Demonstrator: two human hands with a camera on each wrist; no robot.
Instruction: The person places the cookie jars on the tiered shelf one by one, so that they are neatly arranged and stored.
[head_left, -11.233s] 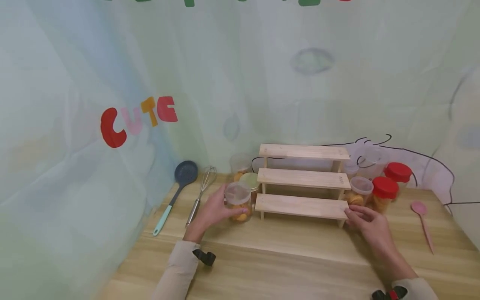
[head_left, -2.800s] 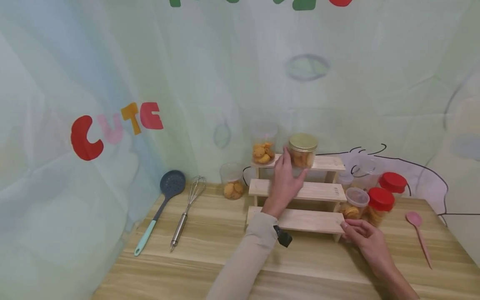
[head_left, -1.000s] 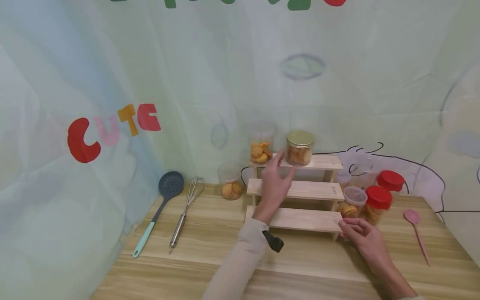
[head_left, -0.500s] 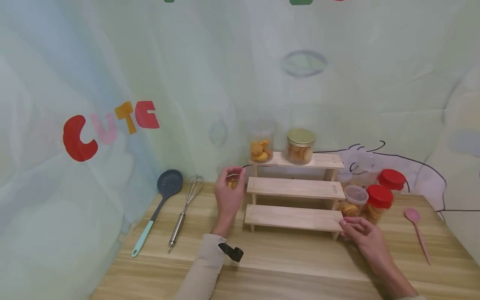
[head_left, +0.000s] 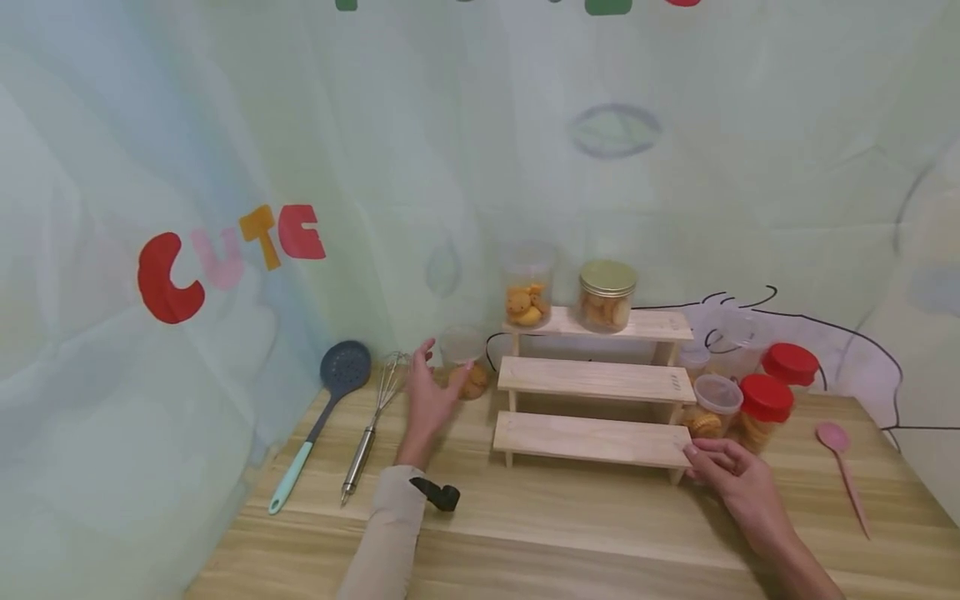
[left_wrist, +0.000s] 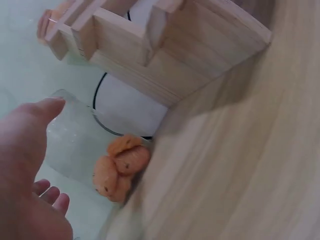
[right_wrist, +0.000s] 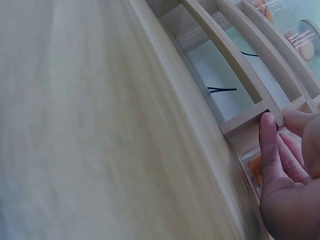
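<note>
A three-step wooden display rack [head_left: 596,379] stands at mid-table. My right hand [head_left: 738,492] pinches the right end of its lowest step, thumb above and fingers at the edge; the right wrist view shows fingertips [right_wrist: 268,120] at that corner. Left of the rack, a clear jar of cookies [head_left: 470,382] stands on the table. My left hand [head_left: 430,408] is beside it, thumb and fingers spread apart around its near left side, holding nothing. On the top step are a clear jar of yellow cookies [head_left: 527,304] and a gold-lidded jar [head_left: 606,304].
A blue-grey skimmer [head_left: 345,367] with a mint handle and a whisk [head_left: 360,458] lie at the left. Right of the rack crowd a clear-lidded jar [head_left: 712,408], red-lidded jars [head_left: 767,398] and other clear containers. A pink spoon [head_left: 843,467] lies farther right.
Both top-step jars got there within these frames. My left hand has let go of the gold-lidded jar and moved down left to the cookie jar. My right hand stays on the rack.
</note>
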